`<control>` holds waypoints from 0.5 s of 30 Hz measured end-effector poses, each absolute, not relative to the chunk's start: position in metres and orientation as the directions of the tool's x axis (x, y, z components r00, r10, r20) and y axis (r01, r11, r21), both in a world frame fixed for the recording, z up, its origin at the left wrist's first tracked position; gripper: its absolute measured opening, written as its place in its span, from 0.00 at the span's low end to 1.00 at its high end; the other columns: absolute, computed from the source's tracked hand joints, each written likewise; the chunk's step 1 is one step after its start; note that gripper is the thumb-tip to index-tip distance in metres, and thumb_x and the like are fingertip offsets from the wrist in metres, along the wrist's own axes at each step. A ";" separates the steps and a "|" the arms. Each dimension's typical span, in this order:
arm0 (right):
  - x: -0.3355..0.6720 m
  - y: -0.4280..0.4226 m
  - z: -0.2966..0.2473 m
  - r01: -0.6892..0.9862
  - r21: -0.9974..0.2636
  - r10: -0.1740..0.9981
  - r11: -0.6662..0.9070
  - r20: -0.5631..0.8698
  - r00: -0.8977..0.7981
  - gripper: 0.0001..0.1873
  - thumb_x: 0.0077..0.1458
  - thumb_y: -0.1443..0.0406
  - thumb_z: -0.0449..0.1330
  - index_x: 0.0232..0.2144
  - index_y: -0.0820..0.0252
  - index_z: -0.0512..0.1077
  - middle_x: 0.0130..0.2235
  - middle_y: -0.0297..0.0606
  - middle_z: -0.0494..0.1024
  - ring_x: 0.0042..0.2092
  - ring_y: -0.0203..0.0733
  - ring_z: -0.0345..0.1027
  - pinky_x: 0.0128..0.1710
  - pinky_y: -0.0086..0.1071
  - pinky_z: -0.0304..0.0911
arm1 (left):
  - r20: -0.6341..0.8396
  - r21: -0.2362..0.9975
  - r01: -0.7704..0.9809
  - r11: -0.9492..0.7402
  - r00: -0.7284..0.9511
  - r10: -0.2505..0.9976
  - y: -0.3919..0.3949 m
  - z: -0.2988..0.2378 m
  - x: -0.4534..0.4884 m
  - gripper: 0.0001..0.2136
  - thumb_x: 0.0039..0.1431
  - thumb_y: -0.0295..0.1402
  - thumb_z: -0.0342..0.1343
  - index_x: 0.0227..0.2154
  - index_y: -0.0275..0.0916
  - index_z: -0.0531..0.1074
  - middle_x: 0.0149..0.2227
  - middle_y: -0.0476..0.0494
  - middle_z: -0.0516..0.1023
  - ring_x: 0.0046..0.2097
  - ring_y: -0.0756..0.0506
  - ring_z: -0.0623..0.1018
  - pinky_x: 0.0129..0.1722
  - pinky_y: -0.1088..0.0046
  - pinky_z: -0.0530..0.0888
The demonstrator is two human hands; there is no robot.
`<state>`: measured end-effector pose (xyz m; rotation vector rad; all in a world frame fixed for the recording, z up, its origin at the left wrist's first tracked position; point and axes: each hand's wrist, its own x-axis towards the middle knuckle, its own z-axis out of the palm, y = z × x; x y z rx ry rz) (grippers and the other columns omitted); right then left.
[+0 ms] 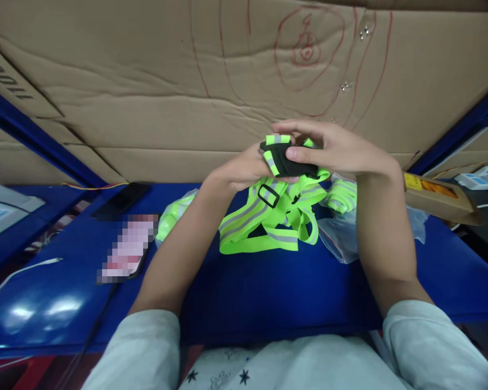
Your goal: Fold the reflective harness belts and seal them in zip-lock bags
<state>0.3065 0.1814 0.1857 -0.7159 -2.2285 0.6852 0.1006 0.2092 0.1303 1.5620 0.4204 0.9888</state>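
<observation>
A neon yellow-green reflective strap harness (268, 222) with grey stripes and a black buckle hangs from both my hands above the blue table (268, 292). My left hand (244, 170) grips its upper part from below. My right hand (329, 149) closes over the top, thumb pressed on a black pad wrapped in the straps. The lower loops of the harness rest on the table.
Clear plastic bags holding more green harnesses lie at left (173, 214) and right (341, 216) of the held one. A phone (126, 252) and a black flat object (122, 200) sit on the left. A cardboard wall (146, 81) stands behind; a small box (439, 200) lies right.
</observation>
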 end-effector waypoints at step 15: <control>0.298 0.160 0.198 0.483 -0.563 0.735 0.670 0.595 -0.325 0.17 0.56 0.48 0.72 0.36 0.51 0.76 0.42 0.36 0.81 0.49 0.51 0.75 0.51 0.46 0.75 | 0.216 0.967 -0.250 -0.053 0.689 0.692 0.215 0.120 0.096 0.27 0.37 0.41 0.82 0.42 0.39 0.83 0.41 0.41 0.87 0.46 0.35 0.87 0.50 0.57 0.85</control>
